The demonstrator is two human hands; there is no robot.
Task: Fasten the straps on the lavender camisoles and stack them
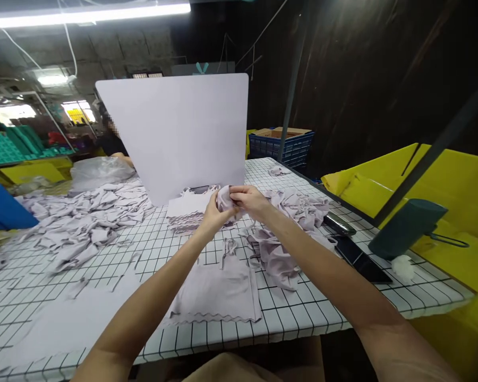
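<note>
Far to the left of the grip, a blue panel [3, 204] juts in over the table [318, 307], which has a checked cover. Nearer, but still well left of the grip, a loose heap of pale garments [99, 223] spreads out, with a clear plastic bag [99, 172] behind it and, past that, a co-worker [110, 140] partly hidden. A flat pale garment [83, 313] lies left of the grip and closer to the body. Beyond the grip stands a white board [183, 127], and just left of the grip sits a neat stack of garments [185, 212] with wavy edges. The left grip [215, 215] and right grip [252, 201] both pinch a bunched pale cloth [224, 197] between them, above the table. Below the grip, a strappy top [215, 292] lies flat. Right of the grip is a crumpled heap [279, 254], then a dark flat slab [360, 260], a dark green cup [408, 228] with a handle, and, farthest right, a yellow bin [454, 185].
</note>
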